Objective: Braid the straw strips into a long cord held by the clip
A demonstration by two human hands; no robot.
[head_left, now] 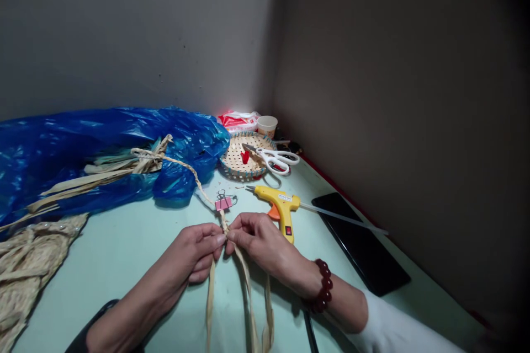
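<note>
My left hand (197, 252) and my right hand (256, 241) meet at the middle of the pale green table (124, 242), both pinched on loose tan straw strips (248, 287) that trail toward me. From my fingertips a braided straw cord (194, 176) runs away to the left, with a pink binder clip (223, 203) clamped on it just beyond my fingers. The cord ends in a bundle of straw (103, 171) lying on a blue plastic bag (83, 143). My right wrist wears a dark red bead bracelet (323, 287).
A yellow glue gun (280, 208) lies just past my right hand. White scissors (275, 159) rest on a small woven tray (238, 157). A dark phone (360, 242) lies at the right. A white cup (267, 124) stands by the wall. Woven straw (25, 270) lies far left.
</note>
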